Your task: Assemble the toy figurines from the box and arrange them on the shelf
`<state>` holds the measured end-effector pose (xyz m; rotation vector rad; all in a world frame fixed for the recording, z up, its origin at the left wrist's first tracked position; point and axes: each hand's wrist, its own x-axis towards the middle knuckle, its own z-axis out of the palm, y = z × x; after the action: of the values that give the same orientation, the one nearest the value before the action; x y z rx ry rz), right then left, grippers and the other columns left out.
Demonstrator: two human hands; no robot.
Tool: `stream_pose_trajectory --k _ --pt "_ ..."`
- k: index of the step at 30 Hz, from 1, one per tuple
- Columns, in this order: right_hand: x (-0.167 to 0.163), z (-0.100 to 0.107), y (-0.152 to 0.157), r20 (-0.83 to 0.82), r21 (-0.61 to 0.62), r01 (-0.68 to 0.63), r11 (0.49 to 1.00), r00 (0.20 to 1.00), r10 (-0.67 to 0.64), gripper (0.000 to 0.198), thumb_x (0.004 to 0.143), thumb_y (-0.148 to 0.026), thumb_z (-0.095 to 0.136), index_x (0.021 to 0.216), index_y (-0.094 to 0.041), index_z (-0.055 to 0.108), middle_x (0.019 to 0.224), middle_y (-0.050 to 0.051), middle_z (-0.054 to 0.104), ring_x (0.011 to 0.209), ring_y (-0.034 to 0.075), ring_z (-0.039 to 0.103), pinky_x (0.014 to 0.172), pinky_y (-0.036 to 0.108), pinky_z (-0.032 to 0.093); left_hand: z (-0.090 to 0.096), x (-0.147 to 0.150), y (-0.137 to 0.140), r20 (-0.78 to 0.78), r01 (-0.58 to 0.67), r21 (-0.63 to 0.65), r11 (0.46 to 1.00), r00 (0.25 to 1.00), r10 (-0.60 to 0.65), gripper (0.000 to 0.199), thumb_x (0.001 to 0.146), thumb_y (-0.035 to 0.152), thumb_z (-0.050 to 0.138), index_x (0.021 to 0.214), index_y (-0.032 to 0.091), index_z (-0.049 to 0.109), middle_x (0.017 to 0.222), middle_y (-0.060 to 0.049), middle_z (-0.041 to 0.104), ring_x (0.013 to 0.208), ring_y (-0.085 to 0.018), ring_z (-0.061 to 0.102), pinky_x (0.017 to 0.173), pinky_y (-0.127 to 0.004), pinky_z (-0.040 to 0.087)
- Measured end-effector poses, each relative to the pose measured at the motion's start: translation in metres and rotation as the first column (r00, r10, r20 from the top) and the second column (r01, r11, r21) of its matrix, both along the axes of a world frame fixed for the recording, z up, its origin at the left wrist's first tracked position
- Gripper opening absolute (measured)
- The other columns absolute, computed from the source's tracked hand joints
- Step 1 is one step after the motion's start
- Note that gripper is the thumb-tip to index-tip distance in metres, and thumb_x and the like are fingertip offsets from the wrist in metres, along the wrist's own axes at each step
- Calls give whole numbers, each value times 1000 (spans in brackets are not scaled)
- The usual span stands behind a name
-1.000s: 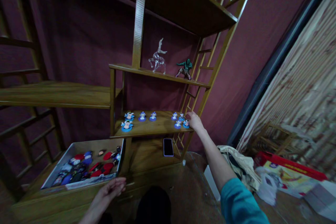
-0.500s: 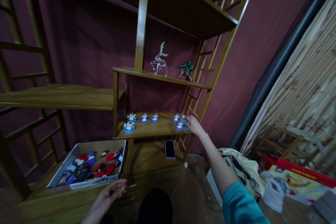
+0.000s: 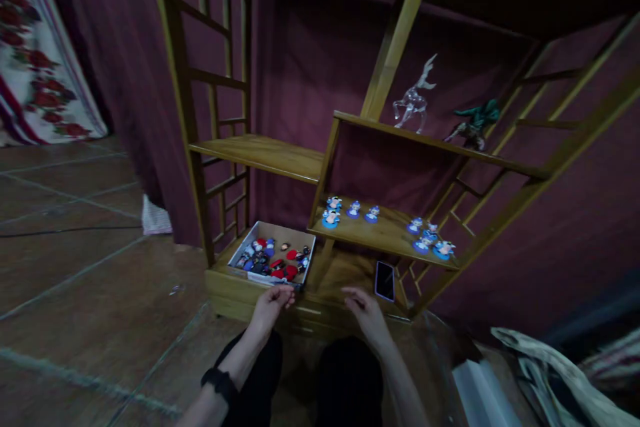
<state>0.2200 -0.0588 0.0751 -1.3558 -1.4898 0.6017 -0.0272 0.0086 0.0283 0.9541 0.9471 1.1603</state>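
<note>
My left hand is at the front edge of a shallow box, its fingers loosely bent and nothing visible in them. The box holds several small figurines and red-based pieces in a jumble. My right hand hovers open in front of the lower shelf, left of a phone, with nothing in it. On the shelf board above stand small figurines on round bases. Two pink-and-blue ones are at its left end, two purple ones beside them, and several more cluster at the right.
A wooden display rack fills the middle. A clear deer figurine and a green-cloaked figure stand on its higher board. Pale cloth and a white box lie on the floor at right. A curtain hangs at left.
My right hand has left the right-hand figurine cluster and come back toward my body. The view has turned left. My left hand is now closer to the box front.
</note>
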Motion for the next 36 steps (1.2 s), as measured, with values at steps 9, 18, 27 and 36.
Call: stream_pose_trajectory --k 9,18,27,36 --pt "-68 -52 46 -95 -189 -204 961 977 188 24 77 -27 50 98 -22 63 93 4 66 87 19 61 79 32 47 -2 -35 53 238 -466 -209 860 829 507 22 54 7 62 76 11 62 64 -4 63 51 -10 56 49 -20 41" --pt "-123 -56 120 173 -122 -224 967 954 243 29 78 -14 43 91 -26 65 93 1 65 87 15 61 81 27 45 21 -66 131 394 -668 -308 677 558 730 20 63 -1 51 78 12 54 65 -2 60 49 -7 55 43 -15 40" --pt "-153 -79 202 412 -198 -164 966 881 234 29 78 -10 43 92 -25 64 98 2 64 91 16 59 84 27 42 24 -93 167 457 -633 -386 672 501 735 26 68 -4 48 87 13 52 69 -1 58 50 -5 55 42 -12 40" --pt "-215 -96 289 569 -283 -66 957 791 223 29 80 -12 44 101 -22 61 106 7 61 100 19 55 86 28 39 22 -105 177 506 -448 -505 737 538 674 27 73 -4 44 90 15 51 69 -1 58 49 -5 55 42 -13 43"
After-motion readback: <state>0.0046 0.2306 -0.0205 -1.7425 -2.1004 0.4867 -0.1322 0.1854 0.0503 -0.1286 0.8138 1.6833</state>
